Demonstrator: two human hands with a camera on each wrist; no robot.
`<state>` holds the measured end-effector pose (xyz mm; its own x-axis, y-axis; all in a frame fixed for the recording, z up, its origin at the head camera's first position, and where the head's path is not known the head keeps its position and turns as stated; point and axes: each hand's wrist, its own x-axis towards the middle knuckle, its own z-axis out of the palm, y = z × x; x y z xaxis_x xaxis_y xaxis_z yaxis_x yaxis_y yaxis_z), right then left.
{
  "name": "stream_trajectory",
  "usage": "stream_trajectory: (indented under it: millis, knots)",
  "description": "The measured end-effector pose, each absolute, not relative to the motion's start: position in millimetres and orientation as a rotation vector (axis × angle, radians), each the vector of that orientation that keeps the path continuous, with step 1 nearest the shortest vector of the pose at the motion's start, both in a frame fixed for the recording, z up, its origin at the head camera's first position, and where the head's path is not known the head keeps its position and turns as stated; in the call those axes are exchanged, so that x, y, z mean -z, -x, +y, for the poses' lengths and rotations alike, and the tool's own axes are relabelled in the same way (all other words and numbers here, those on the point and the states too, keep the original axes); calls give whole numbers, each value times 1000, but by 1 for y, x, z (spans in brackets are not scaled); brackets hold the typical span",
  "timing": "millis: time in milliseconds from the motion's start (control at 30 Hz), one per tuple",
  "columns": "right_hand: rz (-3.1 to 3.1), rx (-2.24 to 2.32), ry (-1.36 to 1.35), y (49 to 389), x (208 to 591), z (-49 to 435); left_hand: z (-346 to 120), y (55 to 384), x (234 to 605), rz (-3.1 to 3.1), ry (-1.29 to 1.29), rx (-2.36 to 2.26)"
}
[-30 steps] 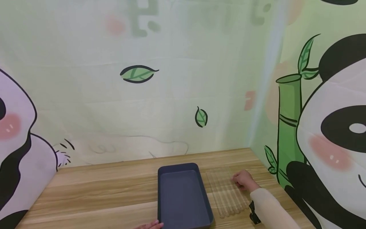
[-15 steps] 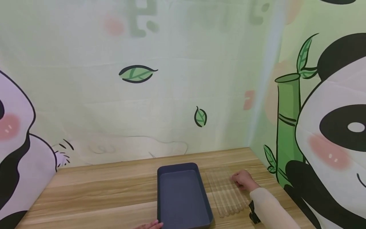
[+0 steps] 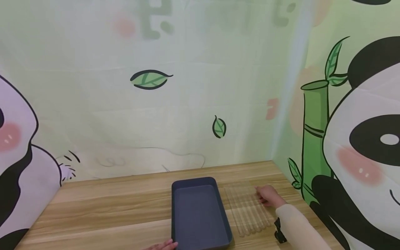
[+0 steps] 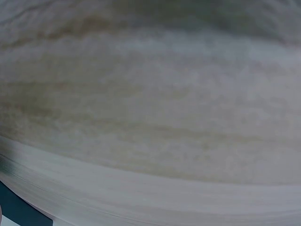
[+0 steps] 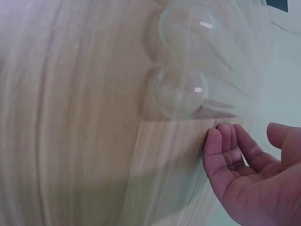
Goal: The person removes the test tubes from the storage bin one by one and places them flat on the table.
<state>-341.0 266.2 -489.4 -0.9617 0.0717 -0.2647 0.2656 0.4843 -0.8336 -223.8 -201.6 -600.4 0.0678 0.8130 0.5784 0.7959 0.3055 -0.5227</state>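
Observation:
Clear test tubes (image 3: 248,211) lie side by side on the wooden table, their rounded ends toward me. My right hand (image 3: 269,195) is at their right side. In the right wrist view its bent fingers (image 5: 217,150) stand close to the nearest tube (image 5: 181,92), the thumb spread apart and nothing between them. To the left of the tubes lies a dark blue rectangular tray (image 3: 200,215) with a bare floor. My left hand (image 3: 162,245), mostly cut off by the lower frame edge, has its straight fingertips at the tray's left rim.
The wooden table (image 3: 115,205) ends at a pale green printed cloth wall (image 3: 187,104) at the back. A side wall with a panda and bamboo print (image 3: 318,139) stands close to the right arm. A dark strap (image 3: 279,231) is at the right wrist.
My right hand has shifted slightly right, a little away from the test tubes. The left hand, tray and tubes stay in place.

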Motion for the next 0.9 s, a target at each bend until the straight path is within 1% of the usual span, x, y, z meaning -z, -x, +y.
stream_trajectory:
  millis: [200, 433, 667, 900]
  knots:
    - [2514, 1486, -309, 337, 486, 273, -200, 222, 603, -1703, 1384, -123]
    - [2517, 1533, -308, 330, 478, 279, -200, 218, 602, -1716, 1367, -91]
    - [2501, 1600, -256, 327, 471, 287, -202, 215, 594, -1724, 1398, -113]
    - [2407, 1704, -175, 313, 455, 293, -205, 208, 577, -1758, 1401, -206]
